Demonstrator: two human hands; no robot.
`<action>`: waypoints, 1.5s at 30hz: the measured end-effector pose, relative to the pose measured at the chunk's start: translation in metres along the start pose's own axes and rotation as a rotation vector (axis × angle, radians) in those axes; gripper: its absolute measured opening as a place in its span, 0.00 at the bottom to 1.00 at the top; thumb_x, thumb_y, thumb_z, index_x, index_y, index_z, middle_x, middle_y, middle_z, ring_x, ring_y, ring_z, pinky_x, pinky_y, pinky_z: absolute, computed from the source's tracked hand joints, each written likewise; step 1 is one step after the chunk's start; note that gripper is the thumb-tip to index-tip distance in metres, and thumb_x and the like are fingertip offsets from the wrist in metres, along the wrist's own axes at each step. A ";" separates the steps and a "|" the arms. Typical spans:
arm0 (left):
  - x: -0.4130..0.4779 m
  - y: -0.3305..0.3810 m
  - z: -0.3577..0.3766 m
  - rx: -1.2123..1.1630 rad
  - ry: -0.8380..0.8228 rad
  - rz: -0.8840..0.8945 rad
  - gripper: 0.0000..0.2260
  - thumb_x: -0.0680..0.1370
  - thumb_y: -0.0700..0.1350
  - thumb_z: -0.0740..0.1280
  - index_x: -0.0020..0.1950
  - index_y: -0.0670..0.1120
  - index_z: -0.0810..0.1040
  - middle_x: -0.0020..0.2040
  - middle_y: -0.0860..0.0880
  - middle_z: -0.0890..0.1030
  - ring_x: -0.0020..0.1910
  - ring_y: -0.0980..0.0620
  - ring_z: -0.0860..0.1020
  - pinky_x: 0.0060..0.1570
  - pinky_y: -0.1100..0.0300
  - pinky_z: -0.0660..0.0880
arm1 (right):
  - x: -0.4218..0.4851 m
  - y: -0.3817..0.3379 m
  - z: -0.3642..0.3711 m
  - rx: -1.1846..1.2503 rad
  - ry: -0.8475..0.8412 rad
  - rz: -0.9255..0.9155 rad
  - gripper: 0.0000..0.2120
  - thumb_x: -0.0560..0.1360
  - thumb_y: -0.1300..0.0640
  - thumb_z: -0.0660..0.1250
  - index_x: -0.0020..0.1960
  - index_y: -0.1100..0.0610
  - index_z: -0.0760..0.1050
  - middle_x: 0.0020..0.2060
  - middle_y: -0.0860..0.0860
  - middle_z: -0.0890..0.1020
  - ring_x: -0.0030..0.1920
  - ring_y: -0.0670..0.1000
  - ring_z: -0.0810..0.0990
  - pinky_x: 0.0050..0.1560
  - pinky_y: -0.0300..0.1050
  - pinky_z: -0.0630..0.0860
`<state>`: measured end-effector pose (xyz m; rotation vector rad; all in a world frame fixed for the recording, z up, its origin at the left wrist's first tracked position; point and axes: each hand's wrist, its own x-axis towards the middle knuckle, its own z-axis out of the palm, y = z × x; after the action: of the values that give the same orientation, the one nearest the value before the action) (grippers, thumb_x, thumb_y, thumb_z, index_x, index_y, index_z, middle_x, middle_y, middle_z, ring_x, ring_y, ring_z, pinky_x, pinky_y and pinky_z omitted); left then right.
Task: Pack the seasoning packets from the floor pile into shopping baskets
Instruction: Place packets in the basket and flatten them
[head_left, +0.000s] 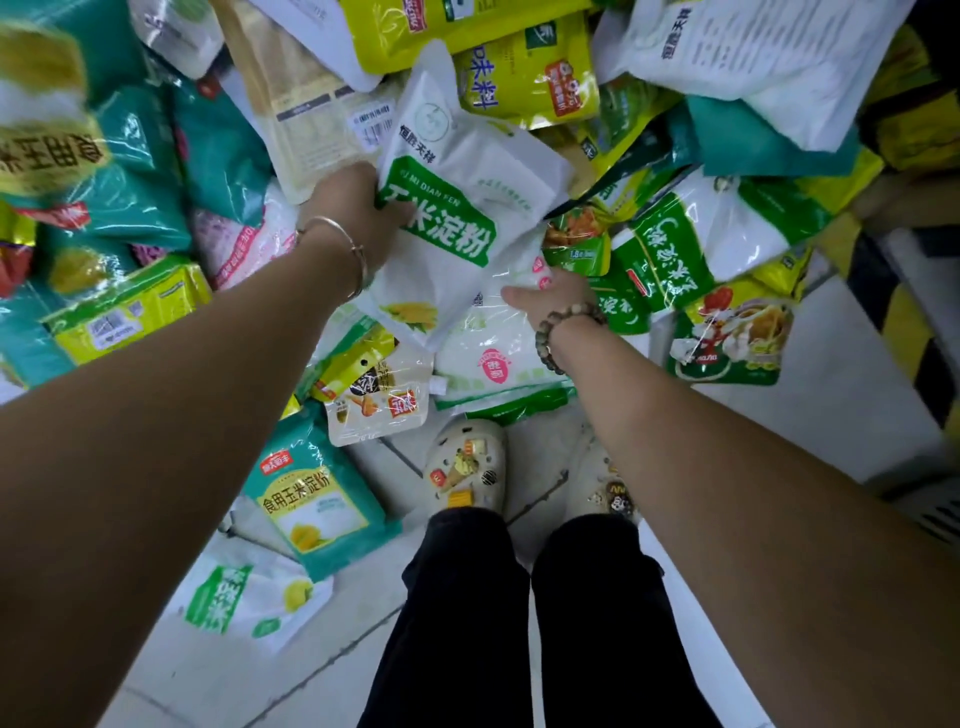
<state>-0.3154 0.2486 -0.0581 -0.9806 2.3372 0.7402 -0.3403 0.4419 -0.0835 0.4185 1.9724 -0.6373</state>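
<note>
A heap of seasoning packets covers the floor ahead of me. My left hand (358, 208) grips the left edge of a white corn starch packet (457, 208) with a green label, lifted above the pile. My right hand (550, 291) reaches under that packet's lower right and pinches a clear white packet with pink print (493, 338). Teal corn starch bags (311, 499) lie at the left, yellow-green packets (524, 83) at the back. No shopping basket shows in this view.
My two cream clogs (465, 470) stand on the pale tiled floor (841, 395) at the pile's near edge. A white and green packet (249, 603) lies loose by my left leg. Yellow and black striped edging (904, 332) runs along the right.
</note>
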 end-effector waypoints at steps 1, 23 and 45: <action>-0.006 0.000 -0.001 -0.037 0.012 -0.008 0.13 0.77 0.49 0.65 0.56 0.42 0.76 0.54 0.41 0.78 0.53 0.41 0.76 0.48 0.54 0.70 | -0.007 -0.001 0.000 0.013 -0.008 0.002 0.31 0.73 0.49 0.69 0.70 0.61 0.66 0.68 0.56 0.71 0.67 0.57 0.70 0.63 0.49 0.69; -0.187 0.048 -0.097 -0.274 0.025 -0.029 0.20 0.69 0.51 0.65 0.48 0.34 0.78 0.46 0.35 0.81 0.46 0.38 0.78 0.43 0.50 0.74 | -0.245 0.073 -0.128 0.550 0.281 0.164 0.09 0.73 0.58 0.71 0.50 0.60 0.74 0.48 0.54 0.80 0.47 0.51 0.77 0.47 0.41 0.71; -0.439 0.242 -0.008 -0.192 -0.232 0.376 0.20 0.69 0.52 0.64 0.50 0.37 0.80 0.45 0.39 0.82 0.47 0.44 0.79 0.39 0.60 0.65 | -0.451 0.307 -0.308 0.630 0.629 0.047 0.06 0.71 0.59 0.72 0.48 0.53 0.80 0.37 0.44 0.80 0.30 0.32 0.77 0.31 0.25 0.70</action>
<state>-0.2280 0.5992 0.2903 -0.4949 2.2965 1.1749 -0.1865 0.8615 0.3556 1.1603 2.2944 -1.2095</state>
